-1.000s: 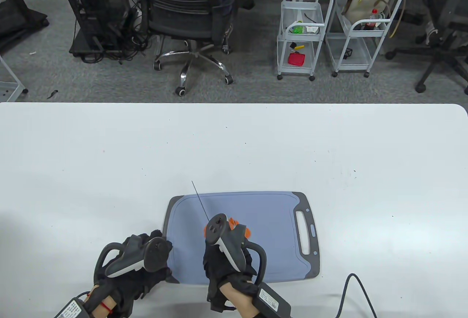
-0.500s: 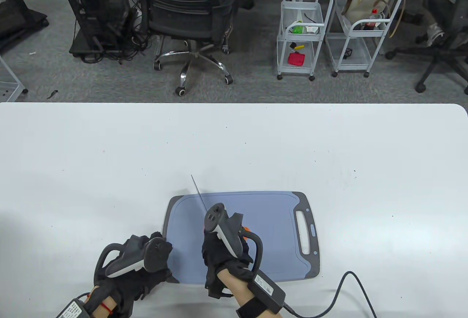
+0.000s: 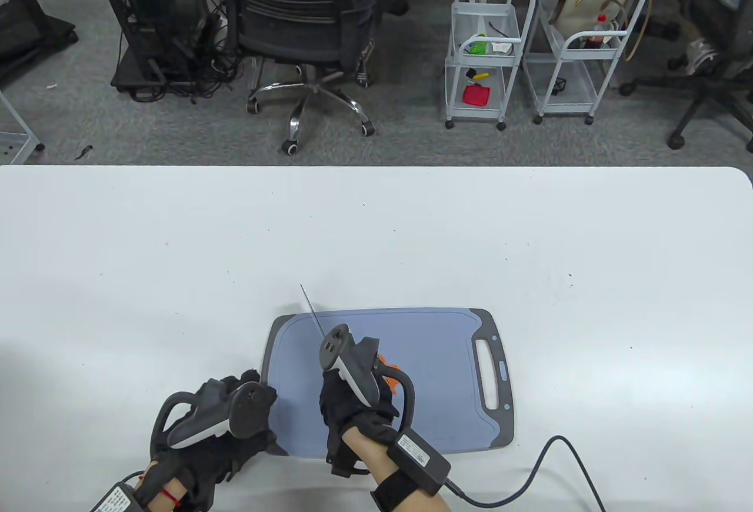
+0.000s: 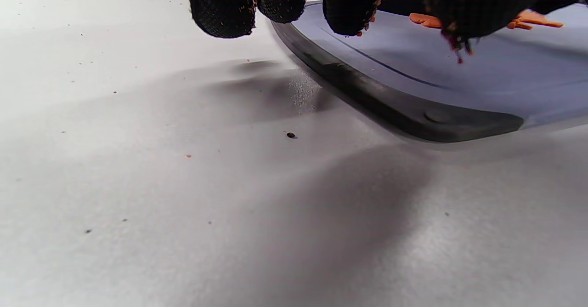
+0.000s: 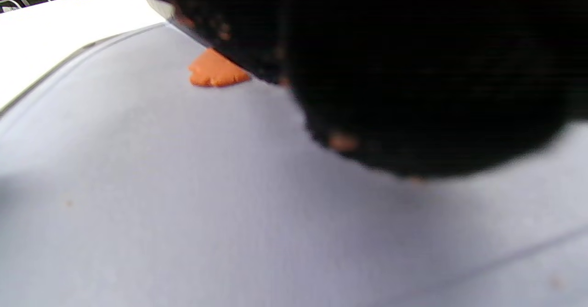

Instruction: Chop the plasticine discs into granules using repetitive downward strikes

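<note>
A grey carpeted floor (image 3: 412,141) runs behind the white counter (image 3: 376,229). At eleven o'clock stands a black mesh office chair on a chrome star base (image 3: 306,23), a black computer tower (image 3: 153,12) to its left. Two white wire trolleys (image 3: 488,53) stand at one o'clock.

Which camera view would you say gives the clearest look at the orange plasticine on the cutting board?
The right wrist view: one flat orange plasticine piece lies close-up on the cutting board, partly behind the right hand. The left wrist view shows thin orange slivers edge-on, far off. In the table view the hand covers nearly all of it.
</note>
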Demonstrator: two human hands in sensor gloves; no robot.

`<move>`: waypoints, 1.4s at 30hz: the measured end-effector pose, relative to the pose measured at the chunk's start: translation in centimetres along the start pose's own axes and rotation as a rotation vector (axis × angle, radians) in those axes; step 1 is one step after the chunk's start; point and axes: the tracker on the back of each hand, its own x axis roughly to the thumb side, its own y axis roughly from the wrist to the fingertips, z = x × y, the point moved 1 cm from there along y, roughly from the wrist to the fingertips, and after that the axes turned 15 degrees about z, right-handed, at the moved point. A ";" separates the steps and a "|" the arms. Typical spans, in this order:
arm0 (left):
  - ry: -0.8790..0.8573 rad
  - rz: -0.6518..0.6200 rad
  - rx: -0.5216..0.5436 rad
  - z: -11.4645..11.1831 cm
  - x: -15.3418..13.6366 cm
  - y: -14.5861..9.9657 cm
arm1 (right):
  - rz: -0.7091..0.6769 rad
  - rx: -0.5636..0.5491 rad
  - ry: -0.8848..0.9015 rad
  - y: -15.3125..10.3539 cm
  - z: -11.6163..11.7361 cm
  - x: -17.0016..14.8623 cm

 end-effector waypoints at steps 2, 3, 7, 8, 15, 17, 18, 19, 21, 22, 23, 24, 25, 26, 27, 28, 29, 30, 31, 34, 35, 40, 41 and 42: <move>-0.015 0.004 0.014 0.2 -0.1 -0.2 | -0.015 -0.018 0.049 -0.9 -0.4 -1.0; -0.019 0.006 0.019 0.4 -0.2 -0.3 | -0.025 -0.037 0.057 -1.4 -0.4 -1.5; -0.014 0.008 0.036 0.6 -0.3 -0.2 | -0.034 -0.022 0.029 -2.4 0.6 -1.9; -0.012 0.008 0.032 0.5 -0.3 -0.2 | -0.018 -0.027 0.013 -2.3 0.9 -1.8; -0.016 0.017 0.021 0.2 0.0 0.0 | 0.026 -0.021 0.011 -0.2 1.1 1.1; -0.033 0.012 0.029 0.3 -0.2 -0.2 | 0.030 0.023 0.000 0.2 0.4 1.3; -0.048 0.013 0.034 0.3 -0.3 -0.3 | 0.040 0.059 -0.007 -0.2 -0.1 0.6; -0.053 0.016 0.032 0.3 -0.5 -0.3 | 0.040 0.058 -0.016 -0.4 0.0 0.2; -0.063 0.028 0.046 0.7 -0.8 -0.3 | 0.032 0.025 -0.041 -1.0 0.7 -1.0; -0.070 0.032 0.058 0.9 -1.0 -0.2 | 0.025 -0.005 -0.039 -1.4 1.2 -1.7; -0.072 0.034 0.060 0.9 -1.0 -0.2 | 0.022 -0.014 -0.041 -1.6 1.2 -2.0; -0.074 0.039 0.060 1.0 -1.1 -0.2 | 0.018 -0.011 -0.032 -1.9 1.5 -2.7; -0.072 0.040 0.060 1.0 -1.1 -0.2 | 0.011 -0.021 -0.030 -2.0 1.4 -2.8; -0.063 0.038 0.060 0.9 -1.0 -0.2 | 0.003 -0.022 -0.017 -1.9 1.2 -3.0; -0.059 0.034 0.057 0.8 -1.0 -0.2 | 0.006 -0.010 0.007 -2.1 1.0 -3.1; -0.058 0.032 0.052 0.7 -0.9 -0.2 | -0.003 -0.028 0.052 -2.6 0.6 -3.2; -0.056 0.032 0.043 0.7 -0.8 -0.1 | -0.016 -0.045 0.096 -3.1 0.3 -3.1; -0.054 0.032 0.040 0.6 -0.7 -0.1 | -0.013 -0.042 0.098 -3.3 0.1 -3.0; -0.054 0.030 0.040 0.6 -0.7 -0.1 | -0.014 -0.022 0.093 -3.6 0.0 -2.6; -0.043 0.029 0.032 0.6 -0.7 -0.1 | 0.013 -0.002 0.084 -3.5 0.5 -1.9; -0.042 0.030 0.033 0.6 -0.7 -0.2 | 0.028 0.008 0.083 -3.2 0.8 -1.8; -0.043 0.032 0.030 0.6 -0.7 -0.1 | 0.043 0.028 -0.007 -2.3 2.0 -1.1; -0.039 0.026 0.030 0.6 -0.6 -0.1 | 0.037 0.039 0.028 -1.6 2.0 -0.8; -0.040 0.025 0.026 0.5 -0.6 0.0 | 0.030 0.032 0.037 -1.4 2.0 -0.5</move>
